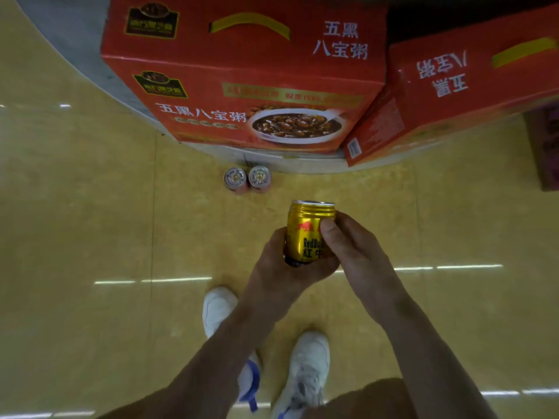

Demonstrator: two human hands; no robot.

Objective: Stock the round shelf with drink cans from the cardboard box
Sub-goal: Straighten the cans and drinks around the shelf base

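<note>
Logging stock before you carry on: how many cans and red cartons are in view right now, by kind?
Gold can, held by left hand and right hand: 1
Silver-topped cans standing on the floor: 2
Red cartons: 2
Total: 5

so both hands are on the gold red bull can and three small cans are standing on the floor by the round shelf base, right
Not quite. The head view shows two small cans on the floor by the round shelf base, not three. The rest holds: the left hand and right hand both grip the gold can.
</note>
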